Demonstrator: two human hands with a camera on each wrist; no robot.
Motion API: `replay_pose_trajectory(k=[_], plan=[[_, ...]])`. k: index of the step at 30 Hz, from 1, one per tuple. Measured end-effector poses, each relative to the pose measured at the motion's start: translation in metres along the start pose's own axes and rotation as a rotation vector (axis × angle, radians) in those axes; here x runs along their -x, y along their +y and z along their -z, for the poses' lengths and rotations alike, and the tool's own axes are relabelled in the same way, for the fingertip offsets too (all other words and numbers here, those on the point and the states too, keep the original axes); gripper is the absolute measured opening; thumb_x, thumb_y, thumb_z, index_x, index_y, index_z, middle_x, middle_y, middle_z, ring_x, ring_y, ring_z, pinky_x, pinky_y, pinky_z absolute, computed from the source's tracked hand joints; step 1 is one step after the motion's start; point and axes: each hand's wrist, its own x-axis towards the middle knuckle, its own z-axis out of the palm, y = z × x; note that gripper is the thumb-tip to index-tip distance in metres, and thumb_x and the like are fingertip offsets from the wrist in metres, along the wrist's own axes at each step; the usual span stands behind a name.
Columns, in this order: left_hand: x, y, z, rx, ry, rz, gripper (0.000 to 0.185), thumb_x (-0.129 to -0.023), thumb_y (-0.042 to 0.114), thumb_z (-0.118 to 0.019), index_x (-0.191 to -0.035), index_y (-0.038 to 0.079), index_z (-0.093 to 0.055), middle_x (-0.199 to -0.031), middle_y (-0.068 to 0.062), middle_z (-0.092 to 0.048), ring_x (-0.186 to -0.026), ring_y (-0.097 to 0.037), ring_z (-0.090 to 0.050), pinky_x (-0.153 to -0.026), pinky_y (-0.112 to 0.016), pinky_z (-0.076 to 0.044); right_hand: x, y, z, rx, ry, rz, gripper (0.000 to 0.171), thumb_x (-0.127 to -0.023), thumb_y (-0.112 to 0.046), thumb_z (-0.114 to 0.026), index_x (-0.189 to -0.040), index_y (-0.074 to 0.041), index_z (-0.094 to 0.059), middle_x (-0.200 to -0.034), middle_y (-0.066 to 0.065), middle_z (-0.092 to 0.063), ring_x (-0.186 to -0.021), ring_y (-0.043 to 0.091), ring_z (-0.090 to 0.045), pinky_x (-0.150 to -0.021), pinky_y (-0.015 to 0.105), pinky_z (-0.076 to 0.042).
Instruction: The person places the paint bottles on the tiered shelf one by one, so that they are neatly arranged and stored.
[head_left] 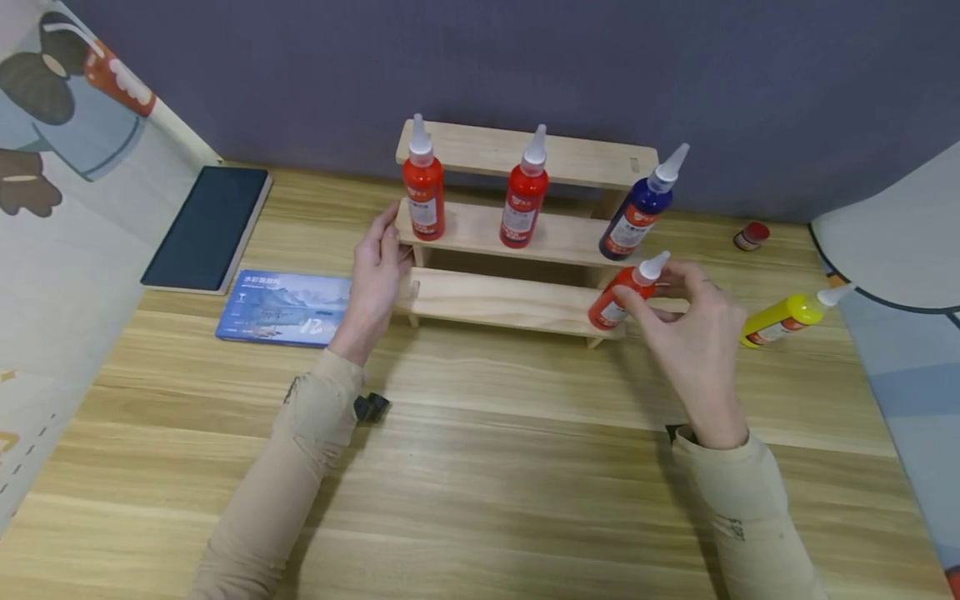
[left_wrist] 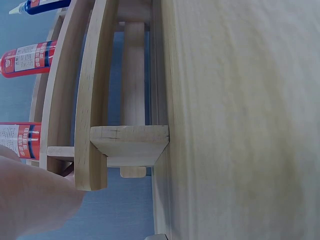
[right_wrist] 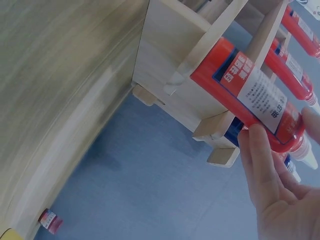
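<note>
My right hand [head_left: 693,333] pinches a red-orange paint bottle [head_left: 612,310] between thumb and fingers at the right end of the lowest step of a wooden tiered rack [head_left: 495,300]. The bottle leans, its white nozzle pointing up and right. In the right wrist view the same bottle [right_wrist: 250,95] shows its printed label. My left hand [head_left: 378,271] grips the left end of the rack's middle step. On that step stand a red bottle [head_left: 424,196], another red bottle [head_left: 524,204] and a dark blue bottle [head_left: 636,217].
A yellow bottle [head_left: 783,320] stands to the right of my right hand, with a small red-capped jar [head_left: 752,236] behind it. Left of the rack lie a blue box [head_left: 281,304] and a dark-covered book [head_left: 210,225]. A grey-blue partition [head_left: 300,83] rises behind the table.
</note>
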Motion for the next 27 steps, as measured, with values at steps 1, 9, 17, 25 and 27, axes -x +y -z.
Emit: replay_pose_trajectory(k=[1,9,17,25,27], plan=[[0.0,0.0,0.0,0.0,0.0,0.0,0.045,-0.108,0.015,-0.03,-0.153,0.007,-0.03,-0.154,-0.014,-0.035,-0.136,-0.025,-0.041,-0.107,-0.033,-0.044,0.0,0.0,0.0,-0.004,-0.003,-0.003,0.045,-0.081,-0.031,-0.081,-0.11,0.001,-0.065,-0.099,0.014,-0.072,-0.086,0.025,-0.069,-0.059,0.001,-0.048],[0.0,0.0,0.001,-0.02,0.001,0.008,0.046,-0.109,0.017,-0.03,-0.153,0.008,-0.029,-0.155,-0.013,-0.033,-0.137,-0.025,-0.04,-0.108,-0.035,-0.044,0.0,-0.001,0.001,-0.019,-0.027,-0.013,0.045,-0.082,-0.027,-0.081,-0.112,0.0,-0.063,-0.104,0.014,-0.071,-0.091,0.027,-0.069,-0.064,0.002,-0.049],[0.001,0.0,0.001,-0.019,-0.001,0.005,0.046,-0.109,0.017,-0.03,-0.153,0.009,-0.029,-0.155,-0.013,-0.033,-0.137,-0.025,-0.04,-0.109,-0.037,-0.043,0.001,0.002,0.008,0.008,-0.023,-0.033,0.045,-0.087,-0.033,-0.076,-0.117,-0.001,-0.065,-0.113,0.011,-0.07,-0.1,0.028,-0.068,-0.077,0.004,-0.05],[0.002,0.001,0.0,-0.016,-0.002,-0.004,0.045,-0.109,0.016,-0.03,-0.153,0.007,-0.029,-0.154,-0.014,-0.034,-0.136,-0.026,-0.042,-0.108,-0.037,-0.044,0.0,0.012,0.024,0.028,0.04,-0.041,0.047,-0.088,-0.034,-0.075,-0.121,-0.002,-0.066,-0.118,0.006,-0.069,-0.104,0.027,-0.067,-0.084,0.009,-0.051],[0.002,0.002,0.0,-0.019,-0.003,-0.003,0.045,-0.109,0.017,-0.03,-0.153,0.008,-0.029,-0.153,-0.014,-0.035,-0.135,-0.026,-0.042,-0.108,-0.037,-0.044,-0.001,0.014,0.028,0.033,0.051,-0.039,0.047,-0.087,-0.034,-0.076,-0.121,-0.002,-0.066,-0.118,0.007,-0.069,-0.104,0.028,-0.067,-0.084,0.009,-0.051]])
